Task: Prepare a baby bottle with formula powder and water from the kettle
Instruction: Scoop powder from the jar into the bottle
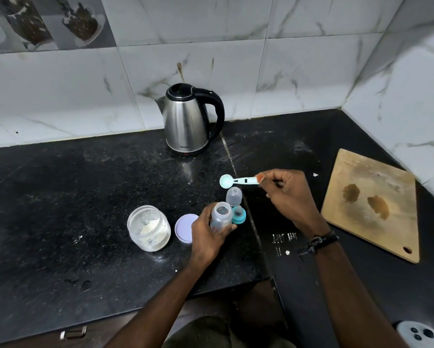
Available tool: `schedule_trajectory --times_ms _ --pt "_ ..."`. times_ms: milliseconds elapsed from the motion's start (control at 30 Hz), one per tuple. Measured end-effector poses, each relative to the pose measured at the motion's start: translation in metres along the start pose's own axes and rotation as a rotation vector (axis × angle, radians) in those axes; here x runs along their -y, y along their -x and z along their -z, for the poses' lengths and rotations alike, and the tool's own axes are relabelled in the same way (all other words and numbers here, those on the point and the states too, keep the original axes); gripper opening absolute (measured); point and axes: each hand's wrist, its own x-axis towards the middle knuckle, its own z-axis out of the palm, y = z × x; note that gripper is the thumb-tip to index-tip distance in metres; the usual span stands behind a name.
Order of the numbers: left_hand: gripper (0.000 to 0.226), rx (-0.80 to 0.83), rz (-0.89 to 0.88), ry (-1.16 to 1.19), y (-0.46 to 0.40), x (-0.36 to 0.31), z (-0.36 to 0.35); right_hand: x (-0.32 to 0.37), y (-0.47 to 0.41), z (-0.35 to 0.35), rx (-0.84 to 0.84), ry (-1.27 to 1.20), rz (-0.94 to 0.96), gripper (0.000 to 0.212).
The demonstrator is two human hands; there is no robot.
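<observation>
My left hand (207, 236) grips a clear, open baby bottle (220, 216) standing on the black counter (85, 202). My right hand (287, 194) pinches the handle of a pale teal scoop (232, 181), whose bowl hovers above and behind the bottle and looks empty. A clear bottle cap (234, 195) and a teal nipple ring (239, 214) stand just behind the bottle. To the left sits an open glass jar of formula powder (148, 228), with its lilac lid (184, 228) lying beside it. A steel kettle (189, 119) with a black handle stands at the back by the wall.
A wooden cutting board (371, 204) lies on the right of the counter. White tiled walls (261, 71) close the back and right side. White powder specks and chalk-like marks (283, 239) dot the counter near my right wrist. A drawer handle (74, 332) shows below the counter edge.
</observation>
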Motion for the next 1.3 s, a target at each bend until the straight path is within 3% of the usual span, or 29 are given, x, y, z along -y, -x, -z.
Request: schedule_trajectory --times_ms 400,733,867,1167,1300 --pt "0.068 -0.009 0.034 -0.019 0.002 0.011 -0.002 0.0 0.005 -0.004 -0.006 -0.031 -0.018 0.017" --pt "0.108 0.038 0.016 -0.024 0.005 -0.005 0.003 -0.001 0.006 -0.008 -0.031 -0.033 -0.06 0.021" --pt "0.113 0.029 -0.031 -0.02 0.009 -0.012 0.01 0.005 0.006 -0.013 -0.048 -0.069 -0.086 0.022" --pt "0.092 -0.262 -0.249 -0.106 0.028 -0.034 0.073 0.018 0.0 -0.039 0.004 -0.103 -0.065 0.022" --pt "0.099 -0.4 -0.332 -0.247 0.027 -0.027 0.112 0.025 0.0 -0.072 0.078 -0.104 -0.049 0.024"
